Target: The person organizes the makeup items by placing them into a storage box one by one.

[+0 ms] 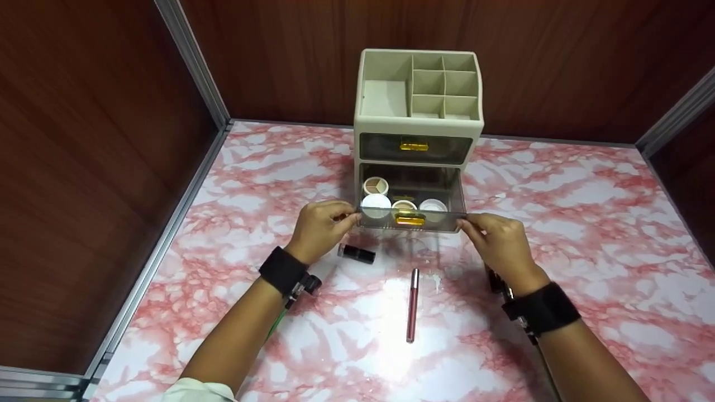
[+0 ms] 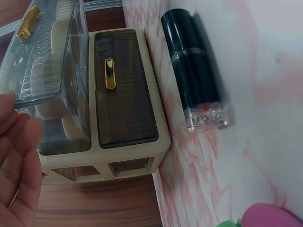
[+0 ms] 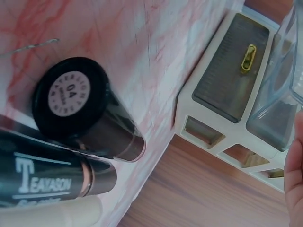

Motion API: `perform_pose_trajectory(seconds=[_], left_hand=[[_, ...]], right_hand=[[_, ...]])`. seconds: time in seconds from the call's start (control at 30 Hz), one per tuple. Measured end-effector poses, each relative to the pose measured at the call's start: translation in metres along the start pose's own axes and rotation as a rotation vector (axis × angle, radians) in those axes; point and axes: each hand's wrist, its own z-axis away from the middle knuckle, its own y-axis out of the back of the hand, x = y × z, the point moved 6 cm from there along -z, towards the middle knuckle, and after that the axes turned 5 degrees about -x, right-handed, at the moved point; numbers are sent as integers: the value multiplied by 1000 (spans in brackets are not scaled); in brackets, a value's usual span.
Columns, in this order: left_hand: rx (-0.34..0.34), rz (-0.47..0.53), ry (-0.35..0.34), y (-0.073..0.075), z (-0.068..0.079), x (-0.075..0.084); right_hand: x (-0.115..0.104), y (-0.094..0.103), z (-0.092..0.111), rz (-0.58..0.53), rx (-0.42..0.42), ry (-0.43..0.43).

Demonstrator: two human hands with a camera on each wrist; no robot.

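Observation:
A cream organizer (image 1: 419, 127) stands at the back, its middle clear drawer (image 1: 441, 223) pulled out toward me. My left hand (image 1: 325, 226) pinches the left corner of the drawer front; my right hand (image 1: 500, 245) pinches the right corner. Inside sit several small round jars, among them a white-lidded one (image 1: 376, 204) and one with a three-shade pan (image 1: 375, 186). A gold handle (image 1: 410, 219) is on the drawer front. Below my left hand lies a black lipstick (image 2: 194, 71) with a clear end. In the left wrist view, fingertips (image 2: 33, 132) touch the drawer's edge.
A red lip gloss tube (image 1: 413, 307) lies on the pink marbled table. Near my right wrist are a black-capped bottle marked 04 (image 3: 71, 94), a dark Teayason tube (image 3: 47, 175) and a pale tube (image 3: 57, 213). A pink object (image 2: 267, 216) shows at the left wrist view's edge. Wooden panels surround the table.

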Motion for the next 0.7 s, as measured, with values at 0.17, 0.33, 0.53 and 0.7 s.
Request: perform_pose_trajectory(seconds=[0.17,0.33,0.53,0.7], left_hand=[[18,-46,2,0,-4,-4],[18,-53,15,0,-12,-7],[7,-90,25,-3,-19,-13],[5,-140,29,-5,-24,-19]], right_hand=[[2,-2,-8,34,-18,-4],[5,-2,-19,62,-43,-9],[11,-6,-26,78,-72,-28],[15,-10,-30,93,-77,-50]])
